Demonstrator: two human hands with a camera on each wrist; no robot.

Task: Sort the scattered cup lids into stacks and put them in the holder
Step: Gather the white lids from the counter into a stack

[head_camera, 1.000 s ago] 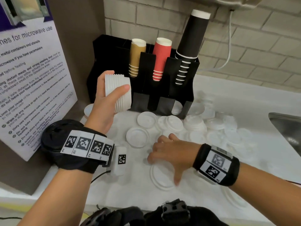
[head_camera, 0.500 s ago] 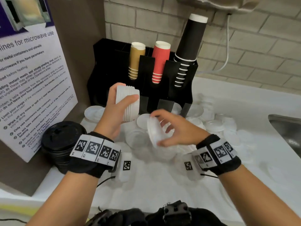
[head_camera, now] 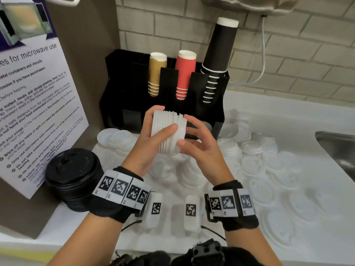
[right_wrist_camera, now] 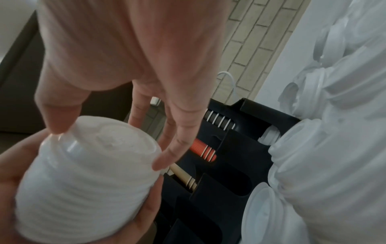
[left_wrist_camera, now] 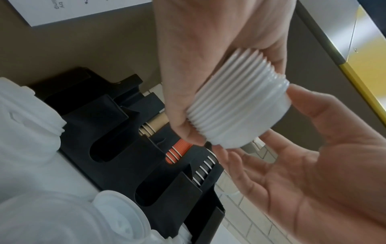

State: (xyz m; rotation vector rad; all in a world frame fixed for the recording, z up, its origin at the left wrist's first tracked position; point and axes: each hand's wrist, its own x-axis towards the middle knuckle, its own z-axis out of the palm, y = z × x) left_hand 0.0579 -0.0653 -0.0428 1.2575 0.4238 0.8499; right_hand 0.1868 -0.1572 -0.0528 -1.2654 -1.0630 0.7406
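Note:
My left hand (head_camera: pixel 165 120) grips a sideways stack of white lids (head_camera: pixel 167 131) in front of the black holder (head_camera: pixel 132 104). At the stack's right end, my right hand (head_camera: pixel 185 131) pinches the last lid by its rim between thumb and fingers. The left wrist view shows the ribbed stack (left_wrist_camera: pixel 236 105) in the left hand (left_wrist_camera: pixel 229 92), with the right hand (left_wrist_camera: pixel 261 123) cupped at its end. In the right wrist view the right hand (right_wrist_camera: pixel 108 145) spans the end lid of the stack (right_wrist_camera: pixel 83 181). Several loose white lids (head_camera: pixel 269 169) lie scattered on the counter below and to the right.
The holder carries tan cups (head_camera: pixel 156 73), red cups (head_camera: pixel 185 73) and tall black cups (head_camera: pixel 219 60); its front slots (left_wrist_camera: pixel 104 145) look empty. A stack of black lids (head_camera: pixel 75 177) stands at the left by a poster (head_camera: pixel 34 104). A sink (head_camera: pixel 340 148) lies at the right.
My right hand picked a white lid off the counter and brought it up onto the end of the stack. The left hand moved the stack rightward and down towards it.

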